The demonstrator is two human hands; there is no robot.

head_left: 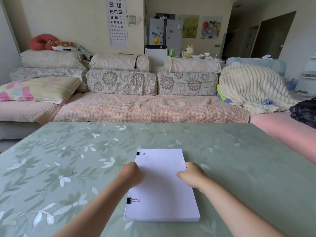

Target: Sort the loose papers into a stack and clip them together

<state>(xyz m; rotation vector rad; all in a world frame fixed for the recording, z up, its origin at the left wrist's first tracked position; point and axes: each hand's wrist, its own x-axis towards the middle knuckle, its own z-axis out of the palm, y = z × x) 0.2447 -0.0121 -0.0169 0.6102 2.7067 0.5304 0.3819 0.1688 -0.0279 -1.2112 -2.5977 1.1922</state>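
Two binder clips (140, 153) already bite the paper stack (162, 194) on the bench (68, 159), one beyond and one short of the curled fingers of the left hand (131, 175), which with the right hand (191, 177) holds its side edges; clipping looks finished, so only a gentle release seems left.

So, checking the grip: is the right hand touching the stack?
Touching. In the head view the right hand lays its thumb on top of the stack at its right edge.

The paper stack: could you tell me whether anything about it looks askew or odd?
Nothing stands out. The paper stack lies flat, edges even, far clip and near clip on its left edge, left hand and right hand gripping its sides.
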